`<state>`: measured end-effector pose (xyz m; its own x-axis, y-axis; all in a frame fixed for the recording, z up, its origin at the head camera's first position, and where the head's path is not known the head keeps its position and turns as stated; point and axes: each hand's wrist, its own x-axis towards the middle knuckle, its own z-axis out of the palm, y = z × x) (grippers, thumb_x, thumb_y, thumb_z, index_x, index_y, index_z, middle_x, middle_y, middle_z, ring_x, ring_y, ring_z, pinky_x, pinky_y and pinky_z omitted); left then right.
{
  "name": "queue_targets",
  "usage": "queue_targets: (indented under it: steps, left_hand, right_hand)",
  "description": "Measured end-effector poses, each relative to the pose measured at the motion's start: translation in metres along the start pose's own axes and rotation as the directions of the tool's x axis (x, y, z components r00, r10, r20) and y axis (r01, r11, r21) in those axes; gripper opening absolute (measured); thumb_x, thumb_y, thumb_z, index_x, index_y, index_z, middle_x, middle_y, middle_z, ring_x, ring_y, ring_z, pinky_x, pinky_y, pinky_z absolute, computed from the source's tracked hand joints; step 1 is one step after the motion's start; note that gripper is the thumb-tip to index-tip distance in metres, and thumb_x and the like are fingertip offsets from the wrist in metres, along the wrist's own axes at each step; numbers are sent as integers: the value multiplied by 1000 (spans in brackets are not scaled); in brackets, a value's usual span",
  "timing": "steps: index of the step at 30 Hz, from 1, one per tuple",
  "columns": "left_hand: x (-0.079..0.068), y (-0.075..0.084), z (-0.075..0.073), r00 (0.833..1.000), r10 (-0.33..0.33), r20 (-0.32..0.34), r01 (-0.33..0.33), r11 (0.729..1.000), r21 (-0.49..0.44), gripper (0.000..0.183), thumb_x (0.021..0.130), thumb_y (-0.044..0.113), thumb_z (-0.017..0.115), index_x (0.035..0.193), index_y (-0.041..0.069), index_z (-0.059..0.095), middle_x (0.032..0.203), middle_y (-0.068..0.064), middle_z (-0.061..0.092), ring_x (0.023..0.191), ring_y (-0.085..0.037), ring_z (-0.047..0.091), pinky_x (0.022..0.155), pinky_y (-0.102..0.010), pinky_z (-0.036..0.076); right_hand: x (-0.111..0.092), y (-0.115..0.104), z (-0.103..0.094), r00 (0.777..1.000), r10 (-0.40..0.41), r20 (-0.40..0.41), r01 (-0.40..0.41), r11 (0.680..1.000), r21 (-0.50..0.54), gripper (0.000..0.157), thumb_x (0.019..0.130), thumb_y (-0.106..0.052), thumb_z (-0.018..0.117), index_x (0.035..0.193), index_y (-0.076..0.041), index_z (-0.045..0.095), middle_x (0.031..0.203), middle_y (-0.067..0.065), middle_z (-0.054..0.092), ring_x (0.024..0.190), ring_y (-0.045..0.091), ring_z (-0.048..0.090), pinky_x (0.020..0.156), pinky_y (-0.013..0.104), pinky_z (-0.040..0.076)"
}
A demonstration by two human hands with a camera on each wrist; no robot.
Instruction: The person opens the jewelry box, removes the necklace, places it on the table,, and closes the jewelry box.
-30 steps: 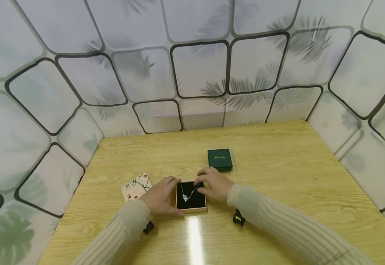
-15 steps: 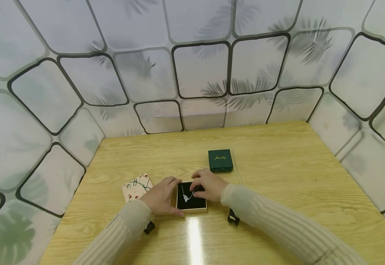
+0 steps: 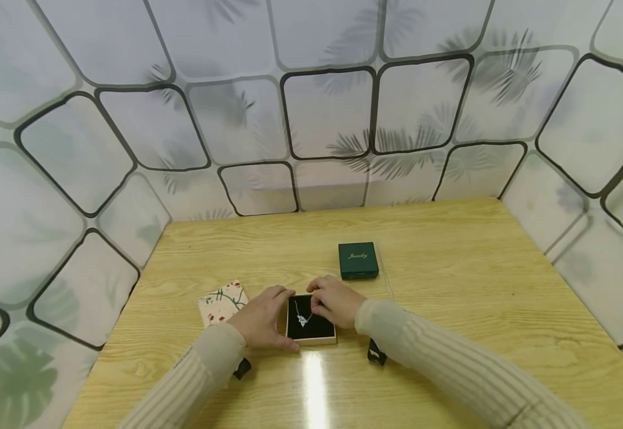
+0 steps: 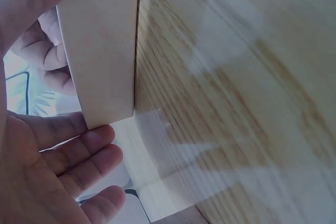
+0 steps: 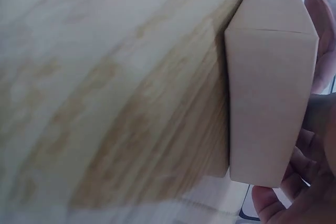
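Observation:
A small open jewelry box (image 3: pixel 315 341) with a black insert lies on the table. On the insert rests a silver necklace (image 3: pixel 302 320) with a sparkling pendant. My left hand (image 3: pixel 262 319) grips the box from its left side, thumb at the front corner and fingertips at the back, as the left wrist view also shows. Bent over the insert's right part, my right hand (image 3: pixel 338 301) covers part of the chain. Its fingertips are at the chain; whether they pinch it is hidden. In the right wrist view, a fingertip (image 5: pixel 265 203) touches the box's end.
A green box (image 3: pixel 358 260) marked "Jewelry" stands behind my right hand. A thin chain (image 3: pixel 387 280) lies to its right. A floral-patterned square lid or box (image 3: pixel 223 304) sits left of my left hand. Patterned curtains (image 3: pixel 327 113) surround the wooden table (image 3: pixel 451 268).
My right hand has moved left over the insert, and its fingers have drawn in closer over the chain. My left hand keeps its hold on the box.

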<state>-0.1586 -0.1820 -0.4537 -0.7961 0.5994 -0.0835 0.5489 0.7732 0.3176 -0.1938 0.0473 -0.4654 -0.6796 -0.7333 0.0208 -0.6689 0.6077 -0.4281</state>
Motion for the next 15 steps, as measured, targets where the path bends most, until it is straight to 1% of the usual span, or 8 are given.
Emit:
queue_targets:
  steps: [4,7,11,13,15]
  left_hand:
    - [0,0,0,1000,2,2,-2,1000,0,111,66,66,76,145,0,36,138,-11,44,126,-25,44,104,-40,39]
    - [1,0,0,1000,0,6,0,1000,-2,111,66,66,76,146,0,35,138,-11,44,126,-25,44,104,-40,39]
    - [1,1,-1,1000,-6,8,6,1000,-11,111,66,66,77,146,1,35,138,-10,44,125,-25,44,104,-40,40]
    - [1,1,-1,1000,-10,9,10,1000,-15,111,66,66,77,146,1,35,137,-9,44,125,-24,45,103,-40,40]
    - [1,1,-1,1000,-14,11,15,1000,-16,111,66,66,77,146,1,35,137,-9,44,125,-25,45,103,-40,41]
  right_hand:
    - [-2,1,2,999,-28,-25,28,1000,3,14,100,-21,53,89,-18,61,129,3,51,119,20,45,100,35,40]
    - [-5,0,0,997,-44,-65,45,999,22,12,101,-19,51,92,-16,59,123,3,52,115,20,46,98,35,41]
    - [-10,-2,-2,996,-31,-87,35,998,44,10,102,-19,49,94,-17,55,101,-4,53,98,16,46,86,32,42]
    - [-12,-2,-2,997,-19,-77,23,998,52,9,102,-21,49,94,-18,52,91,-6,50,89,14,44,80,30,41]
    - [-13,-2,-1,998,-6,-63,10,998,70,9,102,-22,48,94,-19,50,84,-8,47,83,12,43,75,29,39]
